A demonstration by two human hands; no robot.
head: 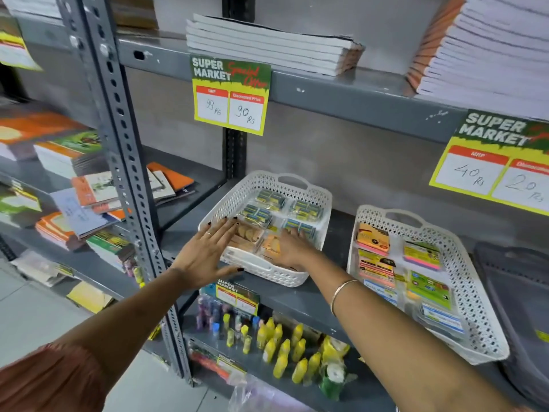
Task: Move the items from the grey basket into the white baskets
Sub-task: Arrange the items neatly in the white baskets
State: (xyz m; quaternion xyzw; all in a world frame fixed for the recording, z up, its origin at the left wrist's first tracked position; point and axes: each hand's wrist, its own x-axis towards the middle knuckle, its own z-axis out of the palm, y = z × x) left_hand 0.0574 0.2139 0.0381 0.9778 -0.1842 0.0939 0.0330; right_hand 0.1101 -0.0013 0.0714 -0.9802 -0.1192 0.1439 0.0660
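Note:
Two white perforated baskets stand on a grey shelf. The left white basket (322, 197) holds blue-and-yellow packets at the back and tan, orange packets at the front. My left hand (209, 248) lies flat and spread over its front left corner. My right hand (292, 248) rests palm down inside it on the orange packets (270, 243); whether it grips one is hidden. The right white basket (481, 295) holds colourful sticky-note packs. The grey basket (517, 292) sits at the far right, mostly cut off by the frame.
Price tags (231, 95) hang from the shelf above, which carries stacked notebooks (267, 44). A perforated metal upright (124, 162) stands left of the baskets, with books beyond it. Yellow glue bottles (282, 349) fill the shelf below.

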